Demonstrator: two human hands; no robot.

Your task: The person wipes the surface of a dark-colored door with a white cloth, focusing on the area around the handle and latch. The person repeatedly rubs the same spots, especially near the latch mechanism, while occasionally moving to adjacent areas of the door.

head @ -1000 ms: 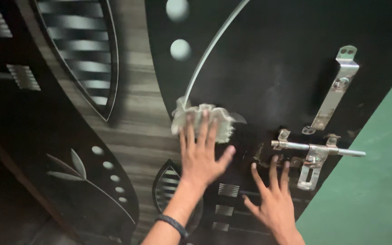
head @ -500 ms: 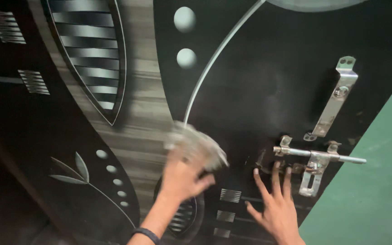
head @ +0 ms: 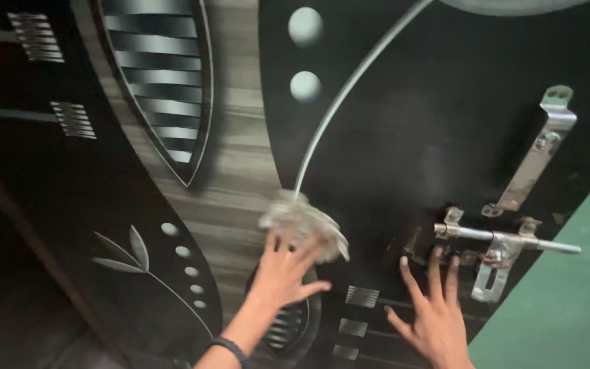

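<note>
left hand (head: pixel 283 268) flat, fingers spread, pressing crumpled cloth (head: pixel 303 224) onto dark door (head: pixel 390 157) to keep rubbing contact | right hand (head: pixel 437 316) open, empty, splayed below bolt latch (head: pixel 501 240), bracing the panel

Crumpled pale grey cleaning cloth (head: pixel 303 229): bunched, blurred, pressed flat against the door surface under the spread fingers (head: pixel 295 249) of the left hand (head: pixel 283 273). It is located where the grey wood-grain band meets the black panel, at the lower end of the thin curved silver inlay line. Dark decorative laminate door (head: pixel 404 137): glossy black with grey striped leaf motifs and pale dots; seen tilted. It is contacted by the right hand (head: pixel 435 318), palm flat, fingers splayed, just below the bolt.
</note>
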